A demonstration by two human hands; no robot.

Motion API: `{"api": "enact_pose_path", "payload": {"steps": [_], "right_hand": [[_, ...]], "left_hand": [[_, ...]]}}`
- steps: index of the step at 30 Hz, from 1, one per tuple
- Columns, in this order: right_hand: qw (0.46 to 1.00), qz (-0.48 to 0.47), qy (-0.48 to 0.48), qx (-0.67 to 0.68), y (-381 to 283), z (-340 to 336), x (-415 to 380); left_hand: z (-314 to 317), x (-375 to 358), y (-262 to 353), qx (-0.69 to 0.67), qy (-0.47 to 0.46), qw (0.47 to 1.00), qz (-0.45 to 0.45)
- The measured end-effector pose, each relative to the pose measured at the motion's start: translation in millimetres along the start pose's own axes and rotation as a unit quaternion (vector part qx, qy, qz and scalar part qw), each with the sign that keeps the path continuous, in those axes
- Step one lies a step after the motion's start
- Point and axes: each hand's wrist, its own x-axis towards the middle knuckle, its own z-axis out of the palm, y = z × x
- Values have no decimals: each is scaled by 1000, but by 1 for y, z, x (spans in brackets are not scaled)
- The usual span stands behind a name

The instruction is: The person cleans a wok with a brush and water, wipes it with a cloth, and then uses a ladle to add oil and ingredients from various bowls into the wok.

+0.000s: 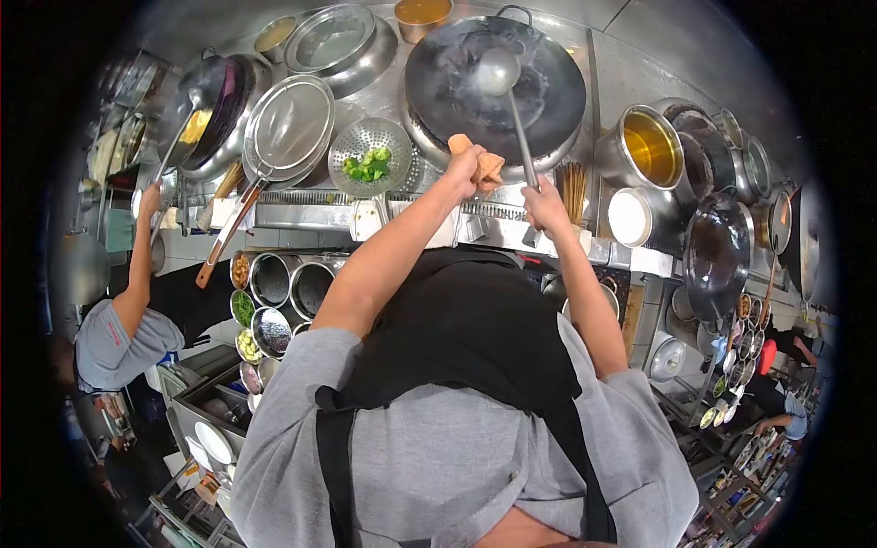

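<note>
My left hand (464, 172) is closed on an orange-brown cloth (488, 167) at the near edge of a large dark wok (448, 87). Whether it also grips the wok's rim or handle cannot be made out. My right hand (545, 206) is wrapped round the handle of a long metal ladle (499, 71), whose bowl is over the wok's far half. The wok's inside looks dark, with pale smears and some haze. Left of it, green vegetable pieces (366, 167) lie in a perforated strainer (345, 149).
A mesh strainer (290, 123) lies to the left, and a metal pot of yellow liquid (651, 151) stands to the right. Bamboo brush sticks (573, 187) are beside my right hand. At the far left a co-worker (123, 338) holds a ladle at another wok.
</note>
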Motion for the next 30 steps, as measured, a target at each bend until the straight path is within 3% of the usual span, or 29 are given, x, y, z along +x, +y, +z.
{"api": "enact_pose_path", "payload": {"steps": [2,4,6,8,10,11,12,14,15,18,19,20,22,23,24,26,29,30], "right_hand": [[996,45,-61,39,7,-33,-15],[997,26,-67,-17,3,-60,-25],[975,-99,66,-186,2,-72,-34],[988,-47,55,-138,6,-73,-13],[935,-146,166,-277,17,-57,6],[928,-132,182,-295,26,-47,15],[921,-193,178,-287,51,-40,29],[996,-18,50,-67,36,-18,10],[992,30,-28,120,27,-18,-2],[987,44,-80,130,-5,-36,-24],[998,-11,-15,-61,3,-37,-27],[998,-11,-17,-63,8,-43,-29],[929,-201,120,-286,2,-60,-30],[961,-96,93,-242,-11,-69,-30],[970,-84,83,-214,-18,-74,-26],[938,-126,141,-290,-29,-71,-21],[926,-137,163,-312,-8,-57,-4],[956,-92,117,-254,8,-54,1]], "left_hand": [[-4,-28,7,8,-27,999,17],[-19,-55,5,8,-51,998,32],[-41,-80,-2,-10,-107,994,0],[-55,-108,-10,0,-115,993,-24],[-67,-127,-15,10,-123,991,-48],[-72,-134,-18,13,-122,991,-50],[-75,-140,-20,17,-123,991,-50],[-79,-146,-19,20,-119,992,-35],[-81,-149,-20,30,-116,993,-17],[-80,-160,-16,0,-105,994,-22],[-76,-169,-13,-3,-117,993,-14],[-74,-177,-10,-6,-129,992,-5],[-71,-184,-9,-8,-117,993,21],[-69,-187,-10,-6,-105,993,44],[-68,-189,-11,-8,-104,994,43],[-64,-191,-7,-22,-132,990,47],[-56,-184,-3,-28,-159,986,37],[-53,-180,0,-35,-177,983,29]]}}
